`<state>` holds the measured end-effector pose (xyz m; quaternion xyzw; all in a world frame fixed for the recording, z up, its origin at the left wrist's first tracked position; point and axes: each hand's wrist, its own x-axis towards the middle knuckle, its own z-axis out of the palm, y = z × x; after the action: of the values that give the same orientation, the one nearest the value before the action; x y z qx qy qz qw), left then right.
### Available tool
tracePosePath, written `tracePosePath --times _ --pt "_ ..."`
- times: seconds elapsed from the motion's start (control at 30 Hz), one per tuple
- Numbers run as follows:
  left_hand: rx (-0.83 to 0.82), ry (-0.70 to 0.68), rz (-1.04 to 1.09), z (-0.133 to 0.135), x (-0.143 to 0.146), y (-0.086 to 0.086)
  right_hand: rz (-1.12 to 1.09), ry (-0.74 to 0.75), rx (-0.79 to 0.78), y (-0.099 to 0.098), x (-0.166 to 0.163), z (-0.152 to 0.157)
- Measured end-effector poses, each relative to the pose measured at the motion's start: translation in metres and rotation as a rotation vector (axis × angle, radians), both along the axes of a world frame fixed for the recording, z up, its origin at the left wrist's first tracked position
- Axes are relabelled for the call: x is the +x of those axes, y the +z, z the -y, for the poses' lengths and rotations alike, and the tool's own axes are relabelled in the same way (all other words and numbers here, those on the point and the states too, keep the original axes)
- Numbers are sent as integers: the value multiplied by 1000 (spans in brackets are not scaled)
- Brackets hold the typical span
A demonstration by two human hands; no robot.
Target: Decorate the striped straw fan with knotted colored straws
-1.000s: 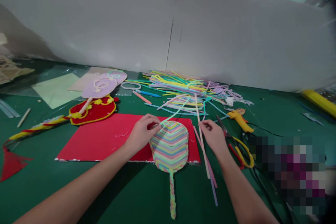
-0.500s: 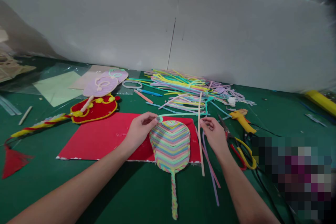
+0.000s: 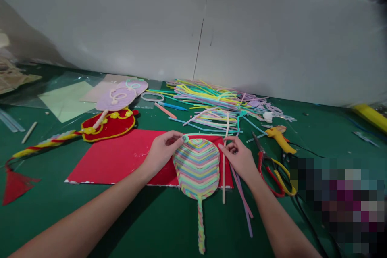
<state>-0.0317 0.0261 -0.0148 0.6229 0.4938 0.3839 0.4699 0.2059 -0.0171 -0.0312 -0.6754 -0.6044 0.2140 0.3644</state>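
Note:
My left hand (image 3: 165, 149) is closed in a pinch on the small coiled end of a mint-green pipe cleaner (image 3: 208, 134), just above the upper left rim of a fan (image 3: 197, 169). That pipe cleaner stretches to the right along the fan's top. Pastel chevron stripes cover the fan, and its twisted handle points toward me. To the right of the fan, my right hand (image 3: 238, 154) pinches an upright cream pipe cleaner (image 3: 224, 181). Pink and lilac pipe cleaners (image 3: 244, 201) lie beside my right wrist. A red board (image 3: 121, 161) is under the fan's upper part.
Behind my hands lies a pile of pastel pipe cleaners (image 3: 205, 96). Scissors (image 3: 273, 173) and a yellow glue gun (image 3: 281, 139) are at the right. A red fan with yellow trim (image 3: 121, 129) and a lilac one (image 3: 116, 98) sit left. A white panel (image 3: 121, 24) stands behind.
My right hand has shifted left toward the fan, carrying the cream pipe cleaner with it. My left hand has stayed almost in place at the coiled mint-green end.

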Motion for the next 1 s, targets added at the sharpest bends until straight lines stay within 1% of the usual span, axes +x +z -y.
tracePosePath --times 0.07,0.13,0.2,0.37,0.53,0.63,0.73,0.8,0.83,0.93,1.0 --pt "-5 -1 6 0 0 1 113 74 32 -2 0 0" --pt "-17 9 18 0 0 1 207 116 64 -3 0 0" --pt "-30 26 30 0 0 1 252 109 80 -4 0 0" --pt "-50 60 73 -1 0 1 277 65 88 -3 2 1" --pt "-43 94 67 -2 -1 2 363 68 42 -1 3 3" --pt "-33 138 67 -1 0 4 398 64 26 0 0 4" --pt "-38 186 81 -1 0 6 425 50 51 1 -2 5" --pt "-38 191 98 -1 0 5 388 18 115 3 -2 6" --pt "-31 190 109 -2 0 5 340 -21 160 4 -2 6" --pt "-12 198 135 -5 -2 9 92 -207 300 11 2 5" --pt "-20 208 149 -6 -3 15 -81 -348 396 16 8 3"
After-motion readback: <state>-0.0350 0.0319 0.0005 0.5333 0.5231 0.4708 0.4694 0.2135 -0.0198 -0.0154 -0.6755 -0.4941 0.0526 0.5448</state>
